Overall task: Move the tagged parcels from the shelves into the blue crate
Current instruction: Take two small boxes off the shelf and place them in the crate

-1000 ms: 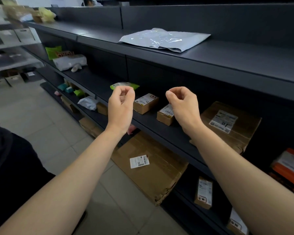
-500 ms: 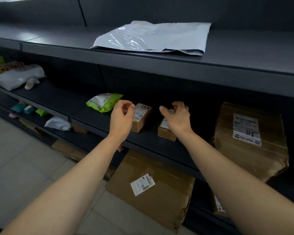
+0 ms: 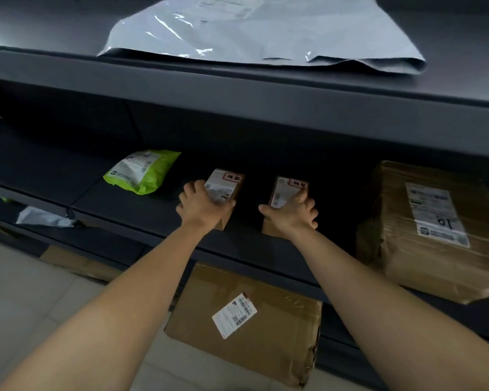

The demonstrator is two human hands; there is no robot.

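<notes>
A person's left hand [image 3: 202, 206] and right hand [image 3: 290, 213] each clamp over a small tagged box on the middle shelf [image 3: 124, 204], near its front edge. The left box [image 3: 223, 187] and right box [image 3: 285, 190] lie side by side, apart, their long axes running front to back, directly under the curled fingers [image 3: 192, 187]. The near ends are gripped, probably ready for lifting. No blue crate is visible.

Brown boxes [image 3: 226, 190] bear red-edged white tags; one pouch [image 3: 143, 172] lime green.
</notes>
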